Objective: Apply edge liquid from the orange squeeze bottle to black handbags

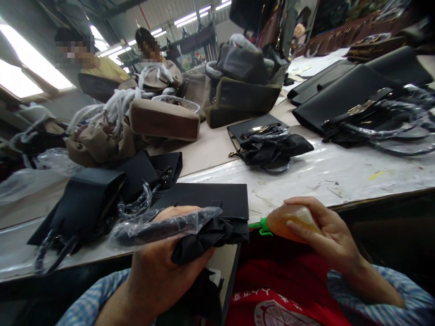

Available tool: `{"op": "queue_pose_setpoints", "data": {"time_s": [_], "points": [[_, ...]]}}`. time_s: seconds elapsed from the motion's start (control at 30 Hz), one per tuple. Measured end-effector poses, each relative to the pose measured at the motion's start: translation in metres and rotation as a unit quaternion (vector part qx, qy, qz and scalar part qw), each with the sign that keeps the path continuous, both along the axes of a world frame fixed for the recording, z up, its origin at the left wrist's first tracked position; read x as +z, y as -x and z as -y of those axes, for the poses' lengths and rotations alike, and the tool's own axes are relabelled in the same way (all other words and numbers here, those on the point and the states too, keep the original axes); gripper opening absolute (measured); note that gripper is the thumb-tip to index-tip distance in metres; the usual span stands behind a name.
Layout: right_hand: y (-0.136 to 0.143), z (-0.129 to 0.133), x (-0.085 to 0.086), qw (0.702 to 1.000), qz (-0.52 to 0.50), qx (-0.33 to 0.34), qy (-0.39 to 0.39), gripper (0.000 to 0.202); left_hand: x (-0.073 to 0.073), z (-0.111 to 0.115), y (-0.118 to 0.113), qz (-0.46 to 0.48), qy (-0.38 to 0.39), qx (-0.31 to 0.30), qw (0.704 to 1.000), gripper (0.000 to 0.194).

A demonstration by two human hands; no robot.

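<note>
My left hand (163,267) is closed around a black handbag (217,194), whose handle (170,228) is wrapped in clear plastic. Dark cloth bunches between the fingers, and part of the hand is hidden behind the handle. In my right hand (333,235) is a squeeze bottle (288,222) of amber liquid with a green nozzle. It lies tilted sideways, its green tip at the right edge of the handbag; whether they touch I cannot tell.
More black bags (88,194) lie on the left of the table (340,176). Another black bag (268,140) sits mid-table, and larger ones (353,99) lie at right. Brown bags (163,120) and dark olive bags (244,99) are piled behind. Two people stand beyond the piles.
</note>
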State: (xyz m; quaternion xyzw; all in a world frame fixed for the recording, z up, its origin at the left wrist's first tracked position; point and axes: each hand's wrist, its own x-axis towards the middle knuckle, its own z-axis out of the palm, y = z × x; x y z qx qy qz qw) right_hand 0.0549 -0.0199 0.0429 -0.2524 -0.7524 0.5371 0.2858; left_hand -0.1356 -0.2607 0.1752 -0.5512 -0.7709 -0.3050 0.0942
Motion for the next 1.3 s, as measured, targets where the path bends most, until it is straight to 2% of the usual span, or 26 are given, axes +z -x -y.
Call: {"op": "queue_pose_setpoints", "data": {"time_s": [0.1, 0.27, 0.37, 0.53, 0.83, 1.0, 1.13, 1.3], "points": [[-0.002, -0.001, 0.001, 0.999, 0.000, 0.030, 0.014, 0.028, -0.001, 0.000, 0.000, -0.003, 0.001, 0.000, 1.000, 0.023], [-0.004, 0.000, 0.000, 0.999, 0.008, 0.003, -0.049, 0.027, -0.003, 0.000, 0.001, 0.000, -0.001, -0.003, 1.000, 0.024], [-0.005, 0.000, 0.002, 0.998, 0.004, 0.026, -0.050, 0.026, -0.002, 0.000, 0.001, -0.004, 0.003, -0.007, 1.000, 0.024], [-0.005, -0.002, 0.002, 0.997, 0.001, 0.008, -0.071, 0.025, -0.002, -0.001, 0.000, -0.013, 0.007, -0.011, 1.000, 0.023], [-0.015, 0.015, 0.023, 0.998, -0.034, 0.037, -0.031, 0.026, -0.004, -0.001, -0.002, -0.004, 0.011, -0.006, 1.000, 0.024], [-0.012, 0.013, 0.019, 0.999, -0.029, -0.001, -0.040, 0.025, -0.004, -0.001, -0.002, -0.014, 0.011, -0.006, 1.000, 0.022], [-0.015, 0.013, 0.022, 1.000, -0.008, 0.024, -0.011, 0.026, -0.003, -0.002, -0.002, -0.031, 0.002, -0.020, 0.999, 0.025], [-0.017, 0.015, 0.026, 0.999, -0.017, 0.030, -0.019, 0.022, -0.005, -0.001, -0.002, -0.038, -0.001, -0.018, 0.999, 0.024]]}}
